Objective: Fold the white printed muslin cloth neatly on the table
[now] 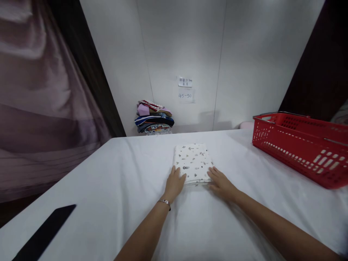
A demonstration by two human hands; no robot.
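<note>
A folded white cloth with small printed figures lies flat in the middle of the white-covered table. At its lower left corner is my left hand, fingers spread and touching the edge, a bracelet on the wrist. My right hand rests against the lower right side of the cloth, its fingers stretched out. Neither hand grips the cloth; both are open. Layered folds show along the cloth's near edge.
To the right stands a red plastic basket with metal handles. A pile of folded fabrics sits beyond the far edge, by the wall with paper notes. A black flat strip lies front left; a pinkish curtain hangs left.
</note>
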